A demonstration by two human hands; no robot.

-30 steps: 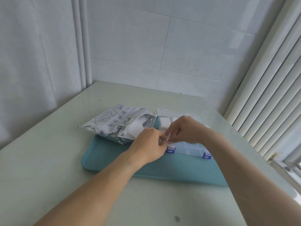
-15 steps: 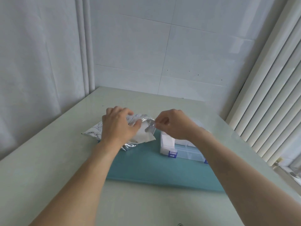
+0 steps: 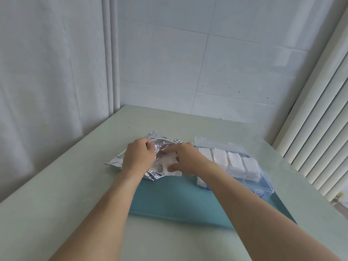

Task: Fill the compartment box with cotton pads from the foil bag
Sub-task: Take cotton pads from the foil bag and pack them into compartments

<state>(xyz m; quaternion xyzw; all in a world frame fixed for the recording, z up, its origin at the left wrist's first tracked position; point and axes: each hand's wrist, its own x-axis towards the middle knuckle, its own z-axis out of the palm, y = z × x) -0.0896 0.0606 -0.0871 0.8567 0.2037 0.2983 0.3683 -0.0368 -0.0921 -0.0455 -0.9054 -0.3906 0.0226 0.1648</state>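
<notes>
Left hand (image 3: 138,157) grips the foil bag (image 3: 160,147) mouth, right hand (image 3: 185,160) pinches cotton pads (image 3: 165,164); loose pinch could scatter them short of the compartment box (image 3: 263,182).

The foil bag (image 3: 158,147) is crinkled, shiny silver inside, with a printed white outside. The cotton pads (image 3: 233,162) look soft, matt and fibrous. The compartment box (image 3: 263,187) is clear glossy plastic with blue clasps. The tray (image 3: 178,200) is smooth matt teal plastic. The table (image 3: 56,185) is smooth, faintly glossy. The wall tiles (image 3: 235,72) are glazed white.
</notes>
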